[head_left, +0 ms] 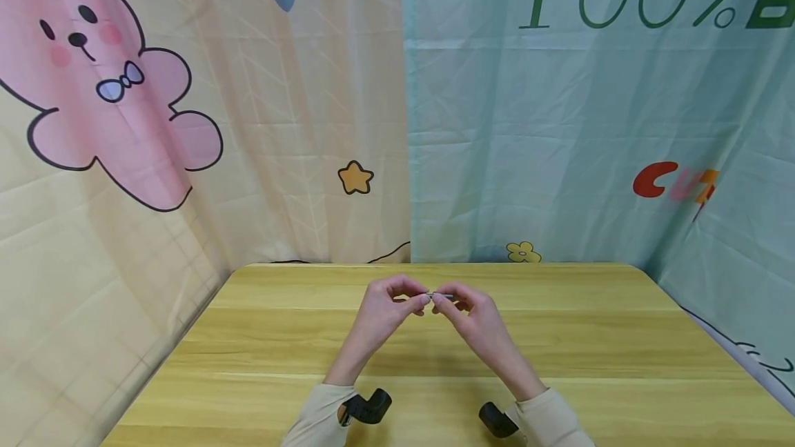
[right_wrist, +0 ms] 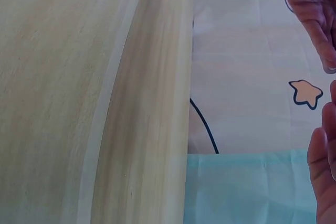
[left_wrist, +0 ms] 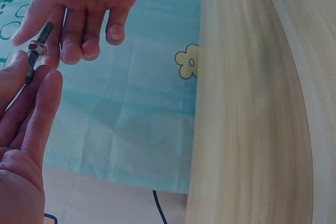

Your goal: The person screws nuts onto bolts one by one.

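Above the table, a small metal bolt (left_wrist: pixel 45 30) with a nut (left_wrist: pixel 37 48) on its thread is held between both hands. My left hand (head_left: pixel 384 309) pinches one end of it between thumb and index finger. From the other side, the thumb and index finger of my right hand (head_left: pixel 473 316) grip the bolt near the nut, its other fingers loosely bent. Fingertips of the two hands nearly meet. Only parts of both hands appear at the edge of the right wrist view, where the bolt is out of sight.
A wooden table (head_left: pixel 267 357) lies below the hands. Printed curtains, one cream (head_left: pixel 248 123) and one light blue (head_left: pixel 528 123), hang behind it. Black wrist devices (head_left: pixel 369 406) sit by the cuffs of both light sleeves (head_left: pixel 553 419).
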